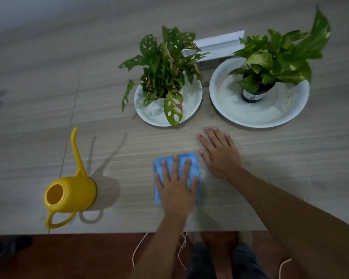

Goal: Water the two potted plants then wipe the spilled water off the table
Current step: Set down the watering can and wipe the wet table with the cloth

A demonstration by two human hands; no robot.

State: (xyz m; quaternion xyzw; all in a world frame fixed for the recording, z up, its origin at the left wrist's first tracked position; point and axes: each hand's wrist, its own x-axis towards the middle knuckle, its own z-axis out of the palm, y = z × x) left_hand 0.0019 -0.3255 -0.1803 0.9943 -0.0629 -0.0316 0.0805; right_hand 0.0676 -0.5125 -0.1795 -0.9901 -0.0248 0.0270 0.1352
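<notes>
The left hand (177, 188) lay flat on the cloth (194, 166), fingers straight and spread, pressing it to the table (38, 67) near the middle of the front edge. The right hand (220, 156) rested palm down on bare wood just beside the cloth's far right corner, fingers also straight, holding nothing.

The can (77, 192) stood upright near the front edge, well to the left, with its spout pointing to the far edge. The dark plant (163, 65) and the light plant (274, 57) each stood in a white plate (153, 115), side by side toward the far edge. The watering looked done and the wiping was the step in hand.

Whether any water remained on the wood could not be told from this view; the light was dim and the grain pale.

To wipe well, the palm should keep even weight over the whole cloth so that it slides as one piece rather than bunching under the fingers. Strokes would best overlap and run along the strip between the plates and the front edge, where spills are likeliest. The free hand could steady the body but should move clear of the cloth's path. Near the plates, slow down so a rim is not nudged.
</notes>
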